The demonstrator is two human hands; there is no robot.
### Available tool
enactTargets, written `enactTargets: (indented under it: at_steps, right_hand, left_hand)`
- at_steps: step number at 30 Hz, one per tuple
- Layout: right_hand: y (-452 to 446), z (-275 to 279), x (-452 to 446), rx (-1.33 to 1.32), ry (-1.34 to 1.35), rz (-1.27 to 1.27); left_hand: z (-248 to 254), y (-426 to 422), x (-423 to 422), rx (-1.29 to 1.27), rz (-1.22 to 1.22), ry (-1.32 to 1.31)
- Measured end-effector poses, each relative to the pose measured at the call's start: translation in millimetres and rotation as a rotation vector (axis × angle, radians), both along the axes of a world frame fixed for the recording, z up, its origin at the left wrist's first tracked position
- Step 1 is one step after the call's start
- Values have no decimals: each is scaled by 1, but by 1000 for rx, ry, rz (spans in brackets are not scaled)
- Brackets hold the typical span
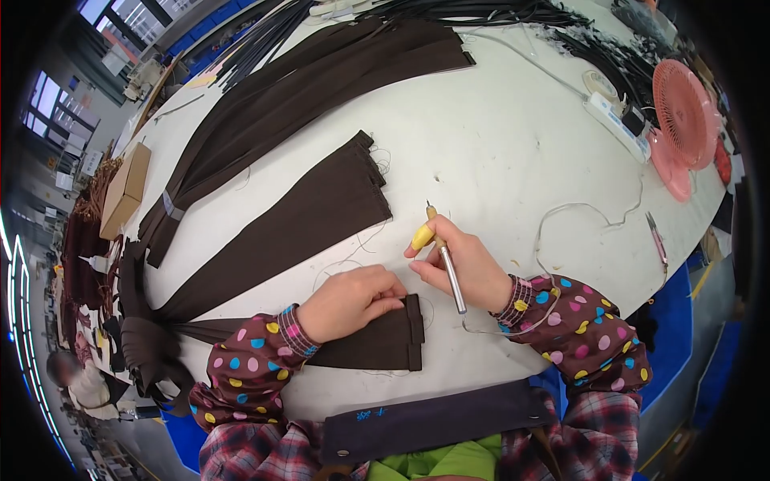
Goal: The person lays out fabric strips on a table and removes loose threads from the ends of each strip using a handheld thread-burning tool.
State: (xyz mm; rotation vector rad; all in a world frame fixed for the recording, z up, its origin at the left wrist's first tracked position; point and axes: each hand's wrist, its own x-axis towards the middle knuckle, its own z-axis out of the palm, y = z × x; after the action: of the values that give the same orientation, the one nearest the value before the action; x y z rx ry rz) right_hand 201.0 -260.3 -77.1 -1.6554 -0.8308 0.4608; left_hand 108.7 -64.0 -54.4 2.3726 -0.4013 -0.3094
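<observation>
My right hand (473,268) is closed round a pen-shaped tool (451,276) with a metal barrel, tan grip and thin tip. A pale cord runs from the tool's lower end across my sleeve. Yellow tape wraps a finger of this hand. My left hand (353,301) rests over a dark brown fabric strip (373,346), its fingers bent and thumb close against them; anything pinched there is too small to make out. Loose threads curl around the strip's end. Above it lies a second brown fabric piece (289,224) with a frayed end.
A bundle of brown strips (321,88) stretches across the back left. At right stand a pink fan (686,116), a power strip (618,127) and small pointed tweezers or snips (658,240). A cardboard box (126,191) sits at the left edge. Another person (88,385) is far left.
</observation>
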Motion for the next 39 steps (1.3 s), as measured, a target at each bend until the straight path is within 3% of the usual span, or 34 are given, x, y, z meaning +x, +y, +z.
enactTargets:
  at_steps: [5,8,12,14,15,17,19,22,24,27,30,33,39]
  right_hand:
    - [2,-10,-1,-2,-52,5]
    - [4,-15,1,40,-88,-10]
    - [4,-17,2,39,-68,-2]
    - [4,-17,2,46,-81,-5]
    - [4,-16,3,41,-93,1]
    - [2,-11,3,-14,-43,11]
    - [2,-8,1,-44,-1,15]
    - [5,-19,2,34,-81,-1]
    - [5,-19,2,26,-100,-8]
    - [3,-16,2,39,-66,0]
    - [3,-14,2,27,-14,11]
    - [4,-17,5,33,-8,-31]
    - [3,-17,7,36,-12,-70]
  left_hand:
    - [27,-3,-5,140,-141,-165]
    - [88,-23,-6,238,-153,-383]
    - [144,-58,-17,49,-336,-684]
    - [162,-82,-26,36,-290,-748]
    - [166,-91,-27,31,-269,-779]
    - [127,-89,1,-27,-368,-1317]
    - [125,-91,2,-62,-369,-1386]
    - [144,-86,-42,-101,-250,-997]
    - [133,-78,-43,-195,-176,-1011]
    - [121,-45,-11,127,-156,-710]
    - [58,-6,29,345,129,-513]
    - [14,21,42,473,215,-490]
    - [-6,16,40,416,223,-380]
